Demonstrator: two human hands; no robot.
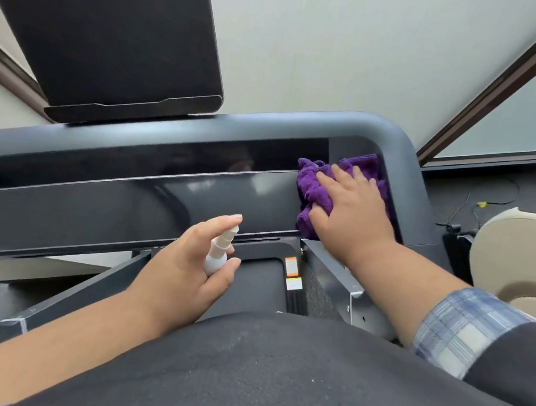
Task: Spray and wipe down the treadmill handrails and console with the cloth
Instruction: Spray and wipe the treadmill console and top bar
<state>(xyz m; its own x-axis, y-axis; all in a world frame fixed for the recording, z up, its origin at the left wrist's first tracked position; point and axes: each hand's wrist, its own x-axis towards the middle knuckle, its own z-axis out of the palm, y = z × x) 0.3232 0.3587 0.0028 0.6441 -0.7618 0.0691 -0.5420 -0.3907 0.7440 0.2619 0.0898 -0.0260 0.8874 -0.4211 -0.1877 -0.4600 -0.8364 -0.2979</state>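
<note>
Now right hand [354, 214] flat on purple cloth [315, 188], left hand [182, 266] around spray bottle [219, 250].

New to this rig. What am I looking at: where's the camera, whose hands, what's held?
There is one picture, from a wide-angle camera worn on a person's head, looking forward and down at their own hands. No robot is involved. The long dark glossy panel is the treadmill console, with a grey handrail curving round its far right corner and a black screen above. The right hand presses a bunched purple cloth against the console's right end. The left hand grips a small white spray bottle, nozzle towards the console.
</note>
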